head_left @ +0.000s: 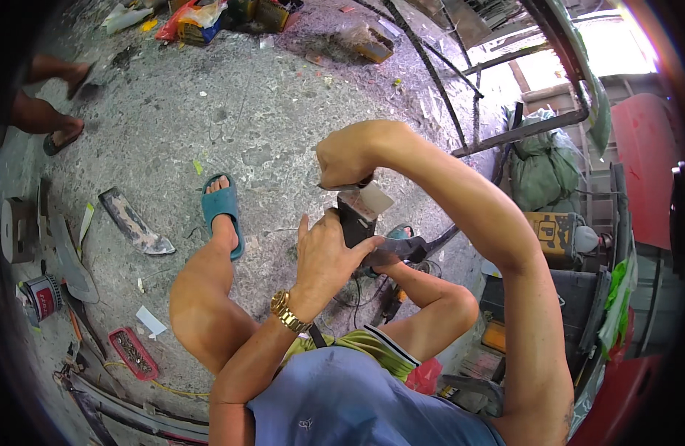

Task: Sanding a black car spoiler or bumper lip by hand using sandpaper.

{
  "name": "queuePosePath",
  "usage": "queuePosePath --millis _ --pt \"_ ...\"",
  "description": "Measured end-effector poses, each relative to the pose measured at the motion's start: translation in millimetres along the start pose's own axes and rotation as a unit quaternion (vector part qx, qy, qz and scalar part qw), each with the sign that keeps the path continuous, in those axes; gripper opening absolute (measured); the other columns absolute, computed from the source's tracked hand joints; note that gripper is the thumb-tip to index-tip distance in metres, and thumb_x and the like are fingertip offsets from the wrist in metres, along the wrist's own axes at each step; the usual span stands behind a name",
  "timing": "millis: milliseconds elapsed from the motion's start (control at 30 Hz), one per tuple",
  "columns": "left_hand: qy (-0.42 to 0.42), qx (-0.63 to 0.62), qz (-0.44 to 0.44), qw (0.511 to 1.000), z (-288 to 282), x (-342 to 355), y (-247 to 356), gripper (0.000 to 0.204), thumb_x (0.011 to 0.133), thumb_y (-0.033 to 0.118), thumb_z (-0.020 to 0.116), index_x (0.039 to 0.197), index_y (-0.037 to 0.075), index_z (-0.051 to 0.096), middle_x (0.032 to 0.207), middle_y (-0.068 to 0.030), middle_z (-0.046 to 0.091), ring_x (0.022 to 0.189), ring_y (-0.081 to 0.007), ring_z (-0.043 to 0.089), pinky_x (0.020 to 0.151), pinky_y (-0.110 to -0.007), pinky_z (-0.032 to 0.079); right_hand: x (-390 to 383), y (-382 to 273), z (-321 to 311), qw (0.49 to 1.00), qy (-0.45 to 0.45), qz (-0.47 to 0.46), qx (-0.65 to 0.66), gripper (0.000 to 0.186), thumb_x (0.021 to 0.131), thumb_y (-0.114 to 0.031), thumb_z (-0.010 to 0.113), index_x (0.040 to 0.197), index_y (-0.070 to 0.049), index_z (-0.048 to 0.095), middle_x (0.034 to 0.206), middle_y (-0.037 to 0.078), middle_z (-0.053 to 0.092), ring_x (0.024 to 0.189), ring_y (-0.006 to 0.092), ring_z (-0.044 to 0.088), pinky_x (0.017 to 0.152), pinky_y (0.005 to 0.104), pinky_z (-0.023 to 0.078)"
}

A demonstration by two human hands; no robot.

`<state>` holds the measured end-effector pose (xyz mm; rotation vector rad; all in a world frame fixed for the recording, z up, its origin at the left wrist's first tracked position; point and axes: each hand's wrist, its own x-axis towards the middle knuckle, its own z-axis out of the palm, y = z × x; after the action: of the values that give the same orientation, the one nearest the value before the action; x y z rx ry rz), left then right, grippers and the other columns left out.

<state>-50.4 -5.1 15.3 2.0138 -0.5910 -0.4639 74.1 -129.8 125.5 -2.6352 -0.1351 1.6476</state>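
The person's left hand [325,256], with a gold wristwatch [289,312] on its wrist, is wrapped around a black block-shaped object [355,229], its thumb on the side toward the body and its fingers partly spread. This object is above the concrete floor [283,97], between the lower legs, just below the right hand. The right hand [354,154] is bent sharply at the wrist and curled narrow; its fingertips are turned away, so I cannot tell whether it grips anything. A pale flat piece [377,200] lies against the upper end of the black object, close beneath the right wrist. Teal slide sandals [222,209] are on the person's feet, and a yellow-and-black power tool [394,303] lies between the legs with cords near it. To the left, on the floor, are a long worn strip [134,221] in dark and whitish tones, a white scrap [151,322] and a red tray [114,343] of small pieces. Another person's legs [38,111] show at the upper left. At the right, a green sack [543,172] stands near a dark metal frame [532,134].
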Motion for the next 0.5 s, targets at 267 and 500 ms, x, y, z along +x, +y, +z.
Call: queuePosePath --millis 267,500 --pt "0.007 -0.015 0.002 1.0 0 0 1 0.065 0.074 0.05 0.081 0.098 -0.007 0.059 0.074 -0.017 0.067 0.077 -0.0375 0.066 0.107 -0.054 0.034 2 -1 1 0.999 0.013 0.043 0.002 0.034 0.082 -0.029 0.053 0.078 0.0 0.071 0.068 0.018 0.065 0.06 0.0301 0.06 0.061 0.0441 0.048" --pt "0.005 -0.015 0.002 1.0 1 0 1 0.065 0.074 0.049 0.082 0.098 -0.007 0.058 0.075 -0.0166 0.067 0.076 -0.0376 0.066 0.106 -0.053 0.035 8 4 -3 0.999 -0.036 0.01 0.029 0.034 0.081 -0.028 0.055 0.075 0.002 0.07 0.064 0.014 0.063 0.058 0.0265 0.059 0.057 0.0423 0.046"
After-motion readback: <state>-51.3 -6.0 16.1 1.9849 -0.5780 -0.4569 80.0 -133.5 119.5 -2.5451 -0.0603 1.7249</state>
